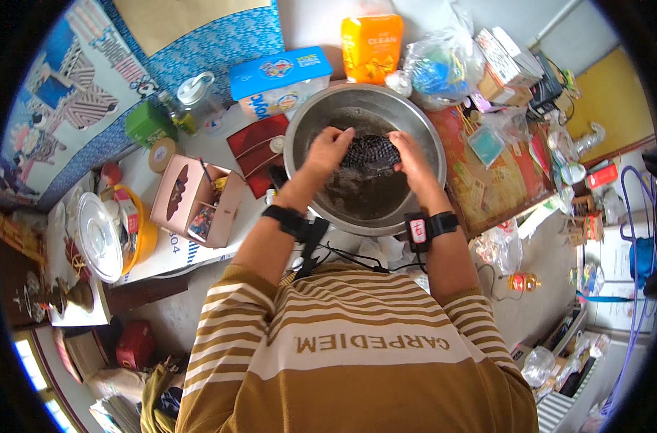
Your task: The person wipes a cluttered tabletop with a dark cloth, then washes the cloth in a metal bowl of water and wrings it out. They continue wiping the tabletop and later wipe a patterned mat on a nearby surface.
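Note:
A large stainless steel basin stands before me, holding murky, greyish-brown water. Over the water, both hands have hold of a dark cloth with a small light check pattern. My left hand pinches the cloth's left end between thumb and fingers. On the opposite side, my right hand grips the right end. The cloth looks wet, and its lower edge is at or close to the water; which of the two I cannot tell. Black straps with cables circle both wrists.
Left of the basin are a pink tissue box organizer, a yellow bucket and a dark red folder. Behind it stand a blue-lidded plastic box and an orange tissue pack. Plastic bags and cartons crowd the right.

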A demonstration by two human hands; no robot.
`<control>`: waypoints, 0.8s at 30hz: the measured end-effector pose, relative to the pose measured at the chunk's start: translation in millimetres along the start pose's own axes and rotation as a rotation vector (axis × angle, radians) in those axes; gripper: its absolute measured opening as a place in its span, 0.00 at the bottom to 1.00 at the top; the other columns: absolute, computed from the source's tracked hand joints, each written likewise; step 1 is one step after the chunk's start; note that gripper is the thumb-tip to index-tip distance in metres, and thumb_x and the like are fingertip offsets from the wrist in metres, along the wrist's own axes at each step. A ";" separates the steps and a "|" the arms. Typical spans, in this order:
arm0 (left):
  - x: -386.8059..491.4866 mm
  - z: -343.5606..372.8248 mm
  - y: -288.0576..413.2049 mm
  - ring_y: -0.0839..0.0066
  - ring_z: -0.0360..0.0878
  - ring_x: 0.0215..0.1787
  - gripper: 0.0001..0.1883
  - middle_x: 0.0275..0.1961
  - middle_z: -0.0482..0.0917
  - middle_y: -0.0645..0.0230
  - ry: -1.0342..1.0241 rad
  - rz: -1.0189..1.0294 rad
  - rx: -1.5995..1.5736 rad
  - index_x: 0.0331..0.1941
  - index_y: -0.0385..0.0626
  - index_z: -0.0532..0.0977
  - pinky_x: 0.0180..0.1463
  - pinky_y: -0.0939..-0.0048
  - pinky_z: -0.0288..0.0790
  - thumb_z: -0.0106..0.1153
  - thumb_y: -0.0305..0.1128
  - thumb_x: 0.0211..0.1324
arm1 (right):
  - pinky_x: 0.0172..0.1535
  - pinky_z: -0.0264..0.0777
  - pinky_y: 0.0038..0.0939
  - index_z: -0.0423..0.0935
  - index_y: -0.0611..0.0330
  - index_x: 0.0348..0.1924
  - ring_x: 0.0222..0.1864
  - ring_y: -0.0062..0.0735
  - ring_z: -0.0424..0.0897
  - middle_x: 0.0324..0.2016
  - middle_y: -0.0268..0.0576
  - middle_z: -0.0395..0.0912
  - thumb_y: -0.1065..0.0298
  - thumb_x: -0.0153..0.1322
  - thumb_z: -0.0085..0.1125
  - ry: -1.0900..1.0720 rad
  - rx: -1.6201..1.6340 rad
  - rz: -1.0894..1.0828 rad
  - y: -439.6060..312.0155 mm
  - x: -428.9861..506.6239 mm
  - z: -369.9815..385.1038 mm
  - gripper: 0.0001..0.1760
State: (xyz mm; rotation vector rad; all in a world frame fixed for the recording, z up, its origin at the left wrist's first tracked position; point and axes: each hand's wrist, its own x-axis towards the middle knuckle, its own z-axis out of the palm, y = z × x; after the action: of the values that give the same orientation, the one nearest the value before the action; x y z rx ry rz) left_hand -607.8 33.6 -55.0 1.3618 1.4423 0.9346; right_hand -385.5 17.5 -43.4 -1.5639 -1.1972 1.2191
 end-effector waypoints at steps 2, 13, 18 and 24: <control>0.2 -24.3 -9.9 0.61 0.86 0.46 0.17 0.45 0.87 0.57 -0.093 0.018 -0.114 0.50 0.40 0.82 0.49 0.63 0.78 0.66 0.35 0.59 | 0.38 0.76 0.32 0.81 0.56 0.58 0.37 0.28 0.79 0.44 0.39 0.82 0.69 0.73 0.57 0.016 -0.021 -0.058 5.6 1.2 -29.2 0.19; -7.2 -17.6 -16.4 0.51 0.85 0.55 0.20 0.50 0.86 0.50 0.034 0.085 0.305 0.56 0.43 0.80 0.61 0.54 0.77 0.62 0.31 0.60 | 0.61 0.75 0.51 0.85 0.54 0.51 0.60 0.58 0.78 0.54 0.54 0.79 0.75 0.68 0.60 0.084 -1.180 -0.161 14.6 -12.2 -30.0 0.18; -16.6 -10.3 -32.5 0.55 0.85 0.57 0.24 0.59 0.83 0.46 0.076 0.190 0.463 0.63 0.44 0.77 0.61 0.59 0.77 0.59 0.29 0.61 | 0.64 0.72 0.50 0.77 0.50 0.66 0.65 0.53 0.76 0.63 0.49 0.77 0.73 0.70 0.59 0.001 -1.212 -0.454 29.8 -5.5 34.0 0.29; -24.3 -22.4 -37.6 0.68 0.87 0.46 0.25 0.55 0.84 0.53 -0.139 0.023 0.191 0.66 0.42 0.75 0.42 0.68 0.85 0.60 0.29 0.65 | 0.59 0.74 0.50 0.75 0.52 0.65 0.59 0.54 0.82 0.55 0.51 0.84 0.71 0.70 0.64 -0.431 -1.229 -0.145 31.8 13.5 63.0 0.29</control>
State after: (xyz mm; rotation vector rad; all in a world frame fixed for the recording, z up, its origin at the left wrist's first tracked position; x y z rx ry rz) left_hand -641.1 7.0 -81.3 1.5541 1.4404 0.7155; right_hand -439.5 25.9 -90.1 -1.9827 -2.5921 0.6992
